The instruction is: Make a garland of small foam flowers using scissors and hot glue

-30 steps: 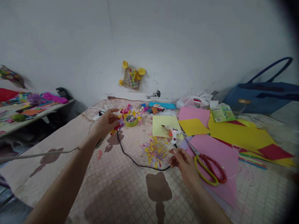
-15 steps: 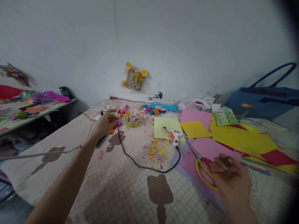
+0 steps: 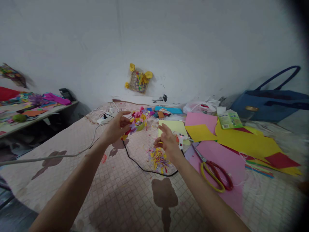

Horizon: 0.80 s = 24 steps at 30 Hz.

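My left hand (image 3: 118, 128) is at the back left of the table, its fingers closed on the near edge of a bunch of small paper flowers (image 3: 132, 126) in pink, red, yellow and purple. Beside the bunch, a roll of tape (image 3: 140, 127) is partly covered. My right hand (image 3: 167, 140) hovers with fingers apart and nothing in it. Below it lies a heap of paper scraps (image 3: 158, 159). The white glue gun (image 3: 181, 140), its small light lit, is partly hidden behind this hand. Scissors (image 3: 212, 172) with one yellow and one red handle lie on pink paper (image 3: 224, 154).
A black cord (image 3: 140, 168) loops across the table. Behind my left hand stands a power strip (image 3: 105, 119). Yellow sheets (image 3: 246, 140), a green packet (image 3: 229, 119) and a blue bag (image 3: 270, 104) lie at right. A decorated piece (image 3: 139, 80) leans on the wall.
My right hand has left the scissors' side and swung left over the scraps. The left hand has shifted slightly right, and the paper flowers have moved with it toward the tape roll.
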Motion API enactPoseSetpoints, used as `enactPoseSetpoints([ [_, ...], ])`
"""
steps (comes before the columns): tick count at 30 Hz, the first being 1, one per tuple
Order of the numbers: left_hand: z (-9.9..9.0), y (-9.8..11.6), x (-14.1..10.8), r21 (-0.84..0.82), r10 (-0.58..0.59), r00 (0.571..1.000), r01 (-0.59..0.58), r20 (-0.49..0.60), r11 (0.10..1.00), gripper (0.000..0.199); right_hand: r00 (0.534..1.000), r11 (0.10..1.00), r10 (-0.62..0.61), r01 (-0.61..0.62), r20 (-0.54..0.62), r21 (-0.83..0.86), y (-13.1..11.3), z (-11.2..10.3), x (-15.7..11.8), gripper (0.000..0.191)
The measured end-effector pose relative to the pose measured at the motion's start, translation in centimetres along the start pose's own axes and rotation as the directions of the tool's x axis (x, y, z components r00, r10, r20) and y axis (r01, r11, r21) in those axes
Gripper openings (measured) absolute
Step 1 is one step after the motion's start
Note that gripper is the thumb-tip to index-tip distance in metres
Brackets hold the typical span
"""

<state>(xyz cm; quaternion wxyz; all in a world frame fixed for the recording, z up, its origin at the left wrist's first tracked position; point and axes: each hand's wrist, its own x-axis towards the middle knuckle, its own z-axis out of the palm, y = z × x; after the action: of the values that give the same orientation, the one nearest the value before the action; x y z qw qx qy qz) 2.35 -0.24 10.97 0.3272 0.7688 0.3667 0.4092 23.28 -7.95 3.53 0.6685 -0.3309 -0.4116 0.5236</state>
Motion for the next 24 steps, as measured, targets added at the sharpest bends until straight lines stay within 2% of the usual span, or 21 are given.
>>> enactPoseSetpoints([
  [2,0.4,0.7,-0.2,0.004,0.01,1.0,-0.01,0.008,1.0,0.049,0.998,0.997,0.057,-0.058,0.028,0.041,0.9,1.1,1.2,0.06],
  [4,0.6,1.2,-0.3,-0.003,0.015,1.0,-0.015,0.006,1.0,0.047,0.988,0.987,0.132,-0.138,0.078,0.08,1.8,1.7,1.6,0.06],
  [8,0.4,0.6,-0.1,0.005,0.013,1.0,-0.013,-0.012,1.0,0.047,0.969,0.97,0.216,-0.226,0.119,0.086,2.6,1.5,0.3,0.038],
  [10,0.0,-0.3,0.2,0.027,0.008,1.0,-0.007,-0.028,1.0,0.049,0.976,0.973,0.21,-0.215,0.065,0.082,2.5,0.8,-0.8,0.025],
  [14,-0.6,-1.9,0.6,0.046,-0.004,0.998,0.006,-0.064,0.999,0.049,0.987,0.987,0.142,-0.136,-0.079,0.082,1.2,-1.2,-2.8,0.026],
  [18,-0.8,-2.9,0.7,0.052,-0.037,0.993,0.043,-0.109,0.998,0.049,0.977,0.996,0.07,-0.059,-0.203,0.062,-0.5,-3.4,-4.5,0.026],
  [21,-1.0,-3.8,0.7,0.09,-0.044,0.991,0.056,-0.13,0.994,0.049,0.946,0.999,-0.01,0.02,-0.324,0.027,-1.7,-5.1,-5.6,0.025],
  [24,-1.3,-5.0,0.8,0.173,-0.027,0.987,0.054,-0.156,0.983,0.048,0.89,0.99,-0.115,0.14,-0.442,0.025,-3.3,-6.9,-6.7,0.023],
])
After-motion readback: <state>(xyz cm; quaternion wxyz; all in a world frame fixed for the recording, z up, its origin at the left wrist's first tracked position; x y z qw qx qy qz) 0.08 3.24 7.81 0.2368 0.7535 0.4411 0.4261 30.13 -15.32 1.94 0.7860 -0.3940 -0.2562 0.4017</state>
